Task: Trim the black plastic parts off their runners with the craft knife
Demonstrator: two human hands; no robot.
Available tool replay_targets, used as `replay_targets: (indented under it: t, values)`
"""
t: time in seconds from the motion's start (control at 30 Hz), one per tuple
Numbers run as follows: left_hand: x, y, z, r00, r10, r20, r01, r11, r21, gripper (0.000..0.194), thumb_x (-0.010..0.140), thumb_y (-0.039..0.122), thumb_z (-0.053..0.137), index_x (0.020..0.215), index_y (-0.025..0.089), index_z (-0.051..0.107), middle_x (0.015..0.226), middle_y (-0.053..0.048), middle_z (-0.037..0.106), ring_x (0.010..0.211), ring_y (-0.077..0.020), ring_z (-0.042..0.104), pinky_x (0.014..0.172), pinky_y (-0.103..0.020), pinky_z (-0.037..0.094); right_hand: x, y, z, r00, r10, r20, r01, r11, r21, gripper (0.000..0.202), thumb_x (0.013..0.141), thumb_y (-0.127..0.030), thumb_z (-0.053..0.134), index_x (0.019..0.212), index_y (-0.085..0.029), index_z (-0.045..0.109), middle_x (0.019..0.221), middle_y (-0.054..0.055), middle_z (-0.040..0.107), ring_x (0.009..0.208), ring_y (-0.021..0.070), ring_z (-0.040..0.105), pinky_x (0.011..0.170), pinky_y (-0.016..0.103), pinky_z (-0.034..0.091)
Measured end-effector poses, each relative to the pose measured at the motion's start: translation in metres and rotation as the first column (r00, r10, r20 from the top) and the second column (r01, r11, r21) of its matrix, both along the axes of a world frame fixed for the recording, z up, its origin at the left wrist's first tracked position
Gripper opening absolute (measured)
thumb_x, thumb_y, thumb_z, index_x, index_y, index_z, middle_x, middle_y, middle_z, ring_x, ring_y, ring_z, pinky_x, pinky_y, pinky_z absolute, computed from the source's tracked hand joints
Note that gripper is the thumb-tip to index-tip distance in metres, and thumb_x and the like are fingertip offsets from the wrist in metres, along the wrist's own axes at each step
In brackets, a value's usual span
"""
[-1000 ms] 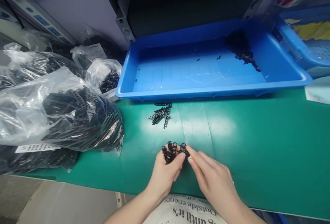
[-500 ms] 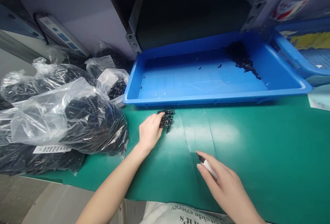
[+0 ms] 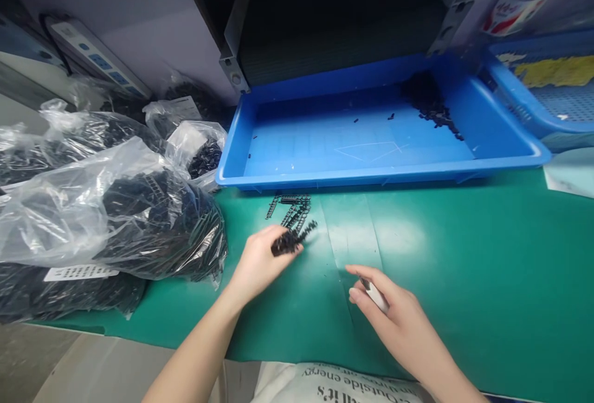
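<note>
My left hand (image 3: 263,259) is closed around several black plastic strips (image 3: 285,243), which stick out past the fingers toward the right. Just beyond it, more ladder-like black strips (image 3: 294,208) lie loosely on the green work mat (image 3: 445,254). To the right, my right hand (image 3: 394,310) grips a small tool with a white handle (image 3: 377,297) and a dark tip. Its exact kind is unclear, since the fingers cover part of it. The tool's tip points up and left, apart from the strips.
A shallow blue tray (image 3: 371,175) stands behind the strips, with a heap of small black pieces (image 3: 429,99) in its right corner. Clear plastic bags (image 3: 153,217) of black parts crowd the left side. A power strip (image 3: 99,59) is at the wall; a blue basket (image 3: 533,96) sits right.
My left hand has drawn back toward me, lifting a bunch of strips away from the pile; the others now lie exposed. My right hand keeps the tool and has barely moved.
</note>
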State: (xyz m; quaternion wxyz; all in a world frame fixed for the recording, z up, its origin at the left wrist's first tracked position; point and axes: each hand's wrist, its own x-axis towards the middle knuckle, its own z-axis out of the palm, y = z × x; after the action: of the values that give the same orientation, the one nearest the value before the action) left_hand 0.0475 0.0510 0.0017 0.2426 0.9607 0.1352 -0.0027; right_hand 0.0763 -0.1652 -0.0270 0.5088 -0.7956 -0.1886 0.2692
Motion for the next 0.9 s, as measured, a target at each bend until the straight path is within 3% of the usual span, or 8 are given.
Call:
replay_targets:
  t: [0.07,0.2,0.27,0.43,0.53,0.6,0.7,0.9]
  values:
    - [-0.012,-0.018,0.004,0.988,-0.064,-0.142,0.015,0.946,-0.322,0.026,0.073,0.035,0.058,0.058,0.017,0.044,0.058,0.004,0.046,0.057,-0.0109,0.043,0.053,-0.022,0.032,0.003,0.003,0.004,0.993,-0.009,-0.116,0.021,0.994,0.104,0.035,0.082,-0.04,0.045,0.112,-0.024,0.051,0.075,0.0,0.06,0.064,0.0147,0.056,0.056,0.026,0.045]
    - [-0.031,-0.045,0.0,0.928,-0.19,-0.32,-0.102,0.696,-0.71,0.026,0.074,0.031,0.056,0.059,0.017,0.042,0.054,0.006,0.033,0.052,-0.0078,0.029,0.049,-0.022,0.025,0.01,0.007,0.007,0.967,0.075,-0.244,-0.011,0.968,0.252,0.028,0.081,-0.037,0.047,0.103,-0.021,0.054,0.068,-0.002,0.055,0.064,0.0125,0.054,0.06,0.024,0.042]
    - [-0.036,-0.052,-0.008,0.943,-0.146,-0.3,-0.159,0.595,-0.788,0.024,0.075,0.037,0.056,0.066,0.016,0.048,0.056,0.005,0.037,0.052,-0.0078,0.031,0.05,-0.022,0.027,0.011,0.006,0.006,0.955,0.087,-0.283,-0.006,0.961,0.277,0.022,0.083,-0.037,0.046,0.093,-0.02,0.055,0.061,-0.003,0.054,0.058,0.0106,0.05,0.058,0.023,0.04]
    - [-0.04,-0.064,-0.024,0.974,0.178,-0.14,-0.204,0.42,-0.884,0.038,0.079,0.052,0.048,0.067,0.015,0.048,0.064,0.002,0.046,0.059,-0.009,0.046,0.057,-0.022,0.038,0.01,0.004,0.004,0.931,0.085,-0.355,0.017,0.962,0.274,0.024,0.082,-0.04,0.048,0.073,-0.018,0.048,0.05,-0.005,0.049,0.046,0.0084,0.041,0.047,0.021,0.032]
    - [-0.04,-0.069,-0.023,0.979,0.089,-0.185,-0.202,0.262,-0.944,0.041,0.066,0.053,0.063,0.074,0.016,0.046,0.071,0.0,0.056,0.053,-0.0104,0.054,0.053,-0.024,0.043,0.008,0.007,0.005,0.932,0.065,-0.357,0.026,0.969,0.246,0.021,0.079,-0.036,0.05,0.067,-0.019,0.045,0.048,-0.007,0.045,0.046,0.0081,0.041,0.048,0.021,0.033]
    - [-0.039,-0.072,-0.018,0.96,0.005,-0.279,-0.272,0.249,-0.93,0.04,0.06,0.043,0.072,0.075,0.016,0.046,0.064,0.0,0.06,0.045,-0.0105,0.054,0.047,-0.023,0.042,0.008,0.008,0.005,0.928,0.069,-0.365,0.019,0.973,0.231,0.021,0.077,-0.033,0.051,0.065,-0.019,0.044,0.047,-0.007,0.043,0.045,0.0076,0.04,0.046,0.021,0.032]
    - [-0.036,-0.075,-0.012,0.928,0.016,-0.372,-0.356,0.331,-0.874,0.028,0.065,0.029,0.067,0.081,0.015,0.048,0.043,0.004,0.054,0.037,-0.0092,0.048,0.041,-0.02,0.039,0.009,0.006,0.003,0.945,0.08,-0.316,-0.009,0.976,0.219,0.021,0.079,-0.036,0.05,0.068,-0.019,0.045,0.051,-0.006,0.046,0.048,0.0088,0.044,0.048,0.022,0.036]
    - [-0.035,-0.072,-0.017,0.932,0.156,-0.328,-0.362,0.319,-0.876,0.029,0.069,0.032,0.064,0.085,0.013,0.049,0.038,0.007,0.05,0.032,-0.0048,0.04,0.034,-0.014,0.03,0.003,-0.016,-0.001,0.976,0.207,0.069,-0.212,0.973,0.086,0.035,0.092,-0.038,0.026,0.119,-0.025,0.044,0.098,0.003,0.063,0.086,0.0166,0.058,0.072,0.033,0.046]
